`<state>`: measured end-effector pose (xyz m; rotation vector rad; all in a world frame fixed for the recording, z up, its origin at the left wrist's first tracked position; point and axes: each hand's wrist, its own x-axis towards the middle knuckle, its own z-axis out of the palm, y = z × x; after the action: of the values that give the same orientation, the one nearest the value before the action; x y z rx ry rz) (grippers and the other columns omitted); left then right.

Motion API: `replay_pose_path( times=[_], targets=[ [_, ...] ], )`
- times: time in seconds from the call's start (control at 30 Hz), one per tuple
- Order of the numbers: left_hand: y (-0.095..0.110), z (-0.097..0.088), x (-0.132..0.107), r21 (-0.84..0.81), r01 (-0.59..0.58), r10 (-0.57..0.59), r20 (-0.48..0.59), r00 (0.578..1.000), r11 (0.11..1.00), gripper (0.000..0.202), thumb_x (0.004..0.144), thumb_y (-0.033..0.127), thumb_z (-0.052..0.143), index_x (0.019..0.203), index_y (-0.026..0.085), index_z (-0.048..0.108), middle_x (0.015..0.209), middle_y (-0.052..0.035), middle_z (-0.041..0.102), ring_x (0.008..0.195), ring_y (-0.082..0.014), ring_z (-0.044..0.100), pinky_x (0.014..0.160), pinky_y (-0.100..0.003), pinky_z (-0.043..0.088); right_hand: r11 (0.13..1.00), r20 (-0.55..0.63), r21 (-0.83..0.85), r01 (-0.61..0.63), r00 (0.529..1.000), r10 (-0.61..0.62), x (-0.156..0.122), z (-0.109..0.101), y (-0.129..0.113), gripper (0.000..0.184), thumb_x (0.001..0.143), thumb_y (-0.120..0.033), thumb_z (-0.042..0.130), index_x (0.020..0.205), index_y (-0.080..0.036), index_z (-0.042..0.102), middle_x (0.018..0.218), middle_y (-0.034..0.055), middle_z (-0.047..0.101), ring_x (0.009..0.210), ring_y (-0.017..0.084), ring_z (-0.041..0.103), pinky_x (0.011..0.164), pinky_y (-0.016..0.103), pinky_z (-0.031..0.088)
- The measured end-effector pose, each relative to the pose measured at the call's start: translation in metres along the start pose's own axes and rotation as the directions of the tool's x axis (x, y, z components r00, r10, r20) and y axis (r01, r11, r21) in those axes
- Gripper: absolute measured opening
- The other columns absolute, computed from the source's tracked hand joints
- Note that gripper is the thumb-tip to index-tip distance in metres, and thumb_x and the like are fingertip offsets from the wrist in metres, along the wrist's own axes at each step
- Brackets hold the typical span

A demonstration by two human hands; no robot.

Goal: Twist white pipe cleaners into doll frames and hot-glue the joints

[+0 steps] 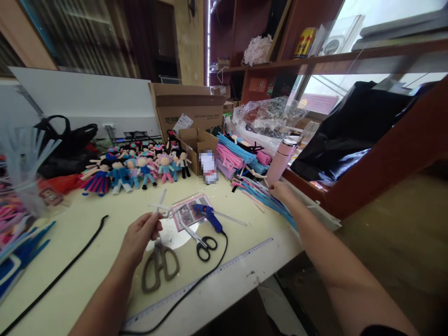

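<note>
My left hand (142, 235) pinches a small white pipe-cleaner figure (159, 205), held just above the cream table (87, 261). My right hand (280, 190) reaches far right onto a spread of blue and pink pipe cleaners (268, 198), fingers curled on them beside a pink bottle (282, 161). Under my left hand lie large grey-handled scissors (159, 266). Small black-handled scissors (201, 242) and a blue glue gun (210, 217) lie between my hands.
A row of small pipe-cleaner dolls (140, 170) stands at the back, with cardboard boxes (189, 109) behind. Piles of coloured pipe cleaners (238, 156), a black bag (66, 140), a ruler (210, 284) at the front edge and a black cord (59, 275).
</note>
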<state>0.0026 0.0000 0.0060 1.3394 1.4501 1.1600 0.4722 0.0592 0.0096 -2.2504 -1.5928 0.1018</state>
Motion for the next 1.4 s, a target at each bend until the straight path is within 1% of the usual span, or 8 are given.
replay_pose_path(
  times=[0.33, 0.53, 0.73, 0.87, 1.0, 1.2, 1.27, 1.4],
  targets=[
    [-0.002, -0.002, 0.001, -0.024, -0.039, 0.039, 0.004, 0.999, 0.999, 0.041, 0.072, 0.053, 0.057, 0.082, 0.014, 0.064, 0.057, 0.0024, 0.053, 0.045, -0.0081, 0.042, 0.042, -0.02, 0.032, 0.882, 0.033, 0.47, 0.013, 0.999, -0.032, -0.009, -0.063, -0.031, 0.013, 0.07, -0.022, 0.055, 0.079, -0.015, 0.062, 0.063, 0.0003, 0.06, 0.051, 0.01, 0.051, 0.05, 0.022, 0.042],
    [-0.004, -0.004, 0.0, 0.005, -0.066, 0.066, 0.021, 0.998, 0.998, 0.046, 0.073, 0.057, 0.054, 0.085, 0.014, 0.064, 0.056, 0.0029, 0.05, 0.046, -0.0092, 0.041, 0.045, -0.022, 0.032, 0.484, 0.04, 0.874, 0.041, 0.987, -0.156, -0.031, -0.094, -0.064, 0.029, 0.063, -0.041, 0.071, 0.066, -0.016, 0.056, 0.053, -0.0029, 0.053, 0.042, 0.006, 0.044, 0.042, 0.02, 0.035],
    [-0.005, -0.004, 0.002, -0.029, -0.076, 0.076, 0.023, 0.997, 0.997, 0.049, 0.071, 0.058, 0.054, 0.089, 0.013, 0.064, 0.056, 0.0027, 0.048, 0.047, -0.0099, 0.04, 0.045, -0.022, 0.031, 0.339, 0.092, 0.941, -0.013, 0.972, -0.216, -0.064, -0.108, -0.093, 0.029, 0.064, -0.036, 0.073, 0.08, -0.016, 0.059, 0.056, -0.0037, 0.055, 0.042, 0.006, 0.046, 0.04, 0.018, 0.036],
    [-0.002, -0.004, -0.002, -0.041, -0.11, 0.109, -0.025, 0.994, 0.993, 0.046, 0.073, 0.054, 0.052, 0.086, 0.013, 0.065, 0.055, 0.0018, 0.049, 0.048, -0.0107, 0.042, 0.046, -0.023, 0.032, 0.248, 0.08, 0.969, 0.006, 0.94, -0.331, -0.114, -0.114, -0.125, 0.03, 0.065, -0.028, 0.07, 0.091, -0.021, 0.056, 0.067, -0.0038, 0.058, 0.041, 0.005, 0.046, 0.037, 0.018, 0.033],
    [0.003, -0.003, -0.008, 0.008, -0.142, 0.142, -0.037, 0.989, 0.99, 0.041, 0.077, 0.049, 0.046, 0.083, 0.014, 0.066, 0.056, 0.0013, 0.051, 0.049, -0.0112, 0.043, 0.048, -0.023, 0.034, 0.304, 0.205, 0.951, -0.059, 0.857, -0.472, -0.176, -0.093, -0.159, 0.021, 0.079, -0.033, 0.06, 0.095, -0.021, 0.055, 0.061, -0.0057, 0.051, 0.034, 0.001, 0.031, 0.033, 0.017, 0.018],
    [0.003, -0.006, -0.01, 0.106, -0.237, 0.246, -0.086, 0.965, 0.966, 0.034, 0.082, 0.042, 0.044, 0.079, 0.016, 0.064, 0.061, 0.0011, 0.055, 0.06, -0.0125, 0.05, 0.057, -0.024, 0.037, 0.487, 0.413, 0.871, -0.068, 0.638, -0.649, -0.216, -0.02, -0.207, 0.027, 0.087, -0.041, 0.046, 0.101, -0.019, 0.052, 0.051, -0.0073, 0.045, 0.038, 0.006, 0.037, 0.037, 0.018, 0.028],
    [0.002, -0.007, -0.011, 0.113, -0.241, 0.252, -0.103, 0.962, 0.964, 0.032, 0.083, 0.041, 0.043, 0.08, 0.017, 0.064, 0.062, 0.0011, 0.056, 0.061, -0.0125, 0.051, 0.058, -0.023, 0.037, 0.501, 0.407, 0.865, -0.031, 0.626, -0.665, -0.214, 0.002, -0.219, 0.025, 0.087, -0.038, 0.044, 0.103, -0.02, 0.05, 0.059, -0.0049, 0.052, 0.043, 0.008, 0.044, 0.042, 0.02, 0.034],
    [0.0, -0.01, -0.01, 0.086, -0.213, 0.223, -0.117, 0.968, 0.973, 0.027, 0.083, 0.04, 0.044, 0.08, 0.018, 0.059, 0.064, 0.0017, 0.058, 0.054, -0.0109, 0.053, 0.054, -0.023, 0.038, 0.544, 0.288, 0.821, 0.174, 0.696, -0.658, -0.198, 0.026, -0.235, 0.014, 0.084, -0.029, 0.044, 0.088, -0.019, 0.054, 0.066, -0.0023, 0.055, 0.055, 0.01, 0.049, 0.05, 0.022, 0.038]
  ],
)
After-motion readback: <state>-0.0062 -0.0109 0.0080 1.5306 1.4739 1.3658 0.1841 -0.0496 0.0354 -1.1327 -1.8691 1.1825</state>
